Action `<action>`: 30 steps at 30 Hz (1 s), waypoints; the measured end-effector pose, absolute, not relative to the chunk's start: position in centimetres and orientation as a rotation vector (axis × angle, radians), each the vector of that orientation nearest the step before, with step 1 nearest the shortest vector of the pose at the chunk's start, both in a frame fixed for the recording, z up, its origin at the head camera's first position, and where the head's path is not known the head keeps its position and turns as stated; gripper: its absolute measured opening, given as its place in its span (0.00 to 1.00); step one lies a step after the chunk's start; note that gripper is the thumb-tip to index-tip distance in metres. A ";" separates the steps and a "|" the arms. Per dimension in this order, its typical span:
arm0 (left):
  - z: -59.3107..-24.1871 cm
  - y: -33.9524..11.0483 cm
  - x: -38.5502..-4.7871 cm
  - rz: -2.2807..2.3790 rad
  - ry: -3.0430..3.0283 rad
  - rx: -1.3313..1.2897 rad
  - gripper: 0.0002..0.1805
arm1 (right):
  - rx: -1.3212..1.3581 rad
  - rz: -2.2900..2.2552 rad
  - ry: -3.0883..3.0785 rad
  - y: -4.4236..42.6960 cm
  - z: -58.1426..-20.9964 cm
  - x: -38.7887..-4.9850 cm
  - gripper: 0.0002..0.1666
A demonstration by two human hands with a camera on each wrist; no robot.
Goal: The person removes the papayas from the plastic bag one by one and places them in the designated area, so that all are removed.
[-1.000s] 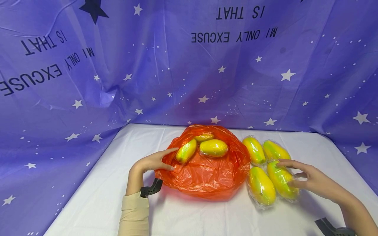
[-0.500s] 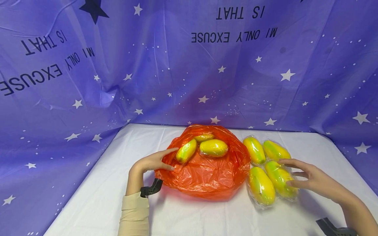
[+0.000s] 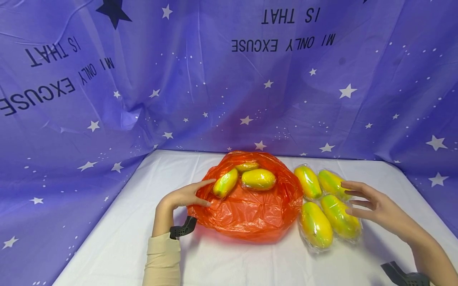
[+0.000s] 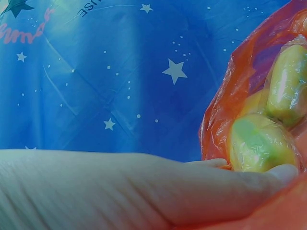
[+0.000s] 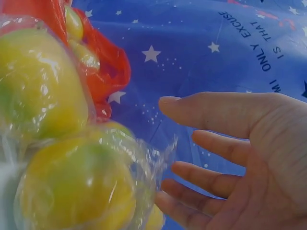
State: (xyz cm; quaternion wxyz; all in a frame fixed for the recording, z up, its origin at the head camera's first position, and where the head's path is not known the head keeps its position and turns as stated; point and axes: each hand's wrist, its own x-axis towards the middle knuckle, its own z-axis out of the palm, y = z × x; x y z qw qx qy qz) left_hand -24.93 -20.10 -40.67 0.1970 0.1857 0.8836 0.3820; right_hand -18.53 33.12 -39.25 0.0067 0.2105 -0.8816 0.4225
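A red plastic bag (image 3: pixel 250 214) lies on the table with its mouth spread wide. Inside it are three yellow-green papayas, one of them at the left (image 3: pixel 226 183), each in clear wrap. My left hand (image 3: pixel 186 194) rests at the bag's left rim, thumb and forefinger extended over the film; its other fingers are hidden. To the right of the bag lie several more wrapped papayas, including a near right one (image 3: pixel 341 217) and a far right one (image 3: pixel 332 183). Beside these, my right hand (image 3: pixel 377 206) hovers with fingers spread, and its palm (image 5: pixel 273 167) holds nothing.
The table has a white cloth (image 3: pixel 118 238). A purple star-printed curtain (image 3: pixel 222 79) hangs behind and along both sides. Dark devices are strapped to the left wrist (image 3: pixel 183 228) and the right wrist (image 3: pixel 404 276).
My right hand has come away from the near right papaya and shifted up, closer to the far right one. That near papaya moved slightly left earlier. My left hand and the bag stay put.
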 end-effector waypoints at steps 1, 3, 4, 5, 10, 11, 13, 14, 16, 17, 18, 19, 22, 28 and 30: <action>-40.7 -20.1 -24.9 1.068 2.475 0.524 0.43 | 0.646 1.332 -2.757 33.0 -39.1 -18.6 0.37; -40.7 -20.2 -24.9 1.069 2.477 0.531 0.43 | 0.621 1.356 -2.756 32.7 -38.9 -18.7 0.37; -40.7 -20.2 -24.9 1.073 2.474 0.527 0.43 | 0.615 1.369 -2.754 32.5 -38.8 -18.8 0.37; -40.7 -20.2 -24.9 1.075 2.475 0.531 0.43 | 0.610 1.380 -2.752 32.3 -38.7 -18.9 0.37; -40.7 -20.2 -25.0 1.080 2.468 0.532 0.43 | 0.608 1.436 -2.729 31.1 -38.4 -19.3 0.35; -40.7 -20.2 -25.0 1.080 2.467 0.531 0.43 | 0.606 1.451 -2.723 30.8 -38.4 -19.4 0.35; -40.6 -20.1 -24.9 1.081 2.466 0.523 0.43 | 0.596 1.497 -2.712 30.2 -38.4 -19.7 0.34; -40.6 -20.1 -24.9 1.081 2.465 0.520 0.43 | 0.590 1.523 -2.707 29.9 -38.5 -19.8 0.33; -40.6 -20.1 -24.9 1.083 2.463 0.517 0.43 | 0.571 1.561 -2.698 29.3 -38.5 -20.1 0.33; -40.6 -20.1 -24.9 1.084 2.460 0.516 0.43 | 0.565 1.575 -2.691 28.9 -38.6 -20.3 0.33; -40.6 -20.1 -24.9 1.085 2.460 0.515 0.43 | 0.563 1.593 -2.683 28.6 -38.6 -20.4 0.33; -40.6 -20.1 -24.9 1.084 2.459 0.515 0.43 | 0.567 1.600 -2.673 28.3 -38.6 -20.5 0.33; -40.7 -20.1 -24.9 1.086 2.459 0.516 0.43 | 0.577 1.609 -2.649 27.5 -38.6 -20.8 0.32; -40.6 -20.1 -24.8 1.092 2.459 0.514 0.43 | 0.527 1.589 -2.697 25.9 -38.2 -21.2 0.32; -40.7 -20.1 -24.8 1.090 2.462 0.516 0.43 | 0.510 1.606 -2.711 25.5 -38.0 -21.4 0.33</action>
